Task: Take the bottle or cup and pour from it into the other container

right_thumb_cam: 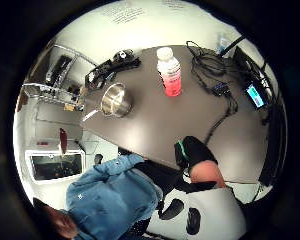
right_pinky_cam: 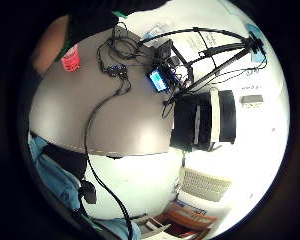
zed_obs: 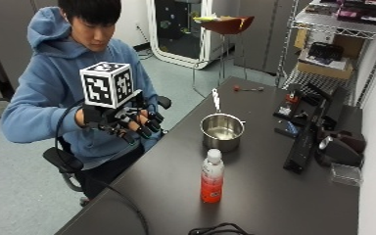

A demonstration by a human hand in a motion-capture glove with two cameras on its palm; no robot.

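A clear bottle (zed_obs: 212, 177) with a white cap and red liquid in its lower half stands upright on the dark table (zed_obs: 260, 196). Beyond it sits a steel pot (zed_obs: 222, 130) with a long handle, which looks empty. My gloved right hand (zed_obs: 126, 120) hovers in the air off the table's near-left edge, in front of the person's chest, fingers loosely curled and holding nothing. It is well apart from both the bottle and the pot. The thumb side palm view shows the bottle (right_thumb_cam: 169, 71) and the pot (right_thumb_cam: 115, 99) on the table from above.
Black devices and a stand (zed_obs: 308, 129) crowd the table's right side, with a clear box (zed_obs: 345, 174) beside them. Cables (zed_obs: 214, 229) lie at the near edge. A wire shelf (zed_obs: 331, 44) stands behind the table. An office chair (zed_obs: 67, 164) is under the person.
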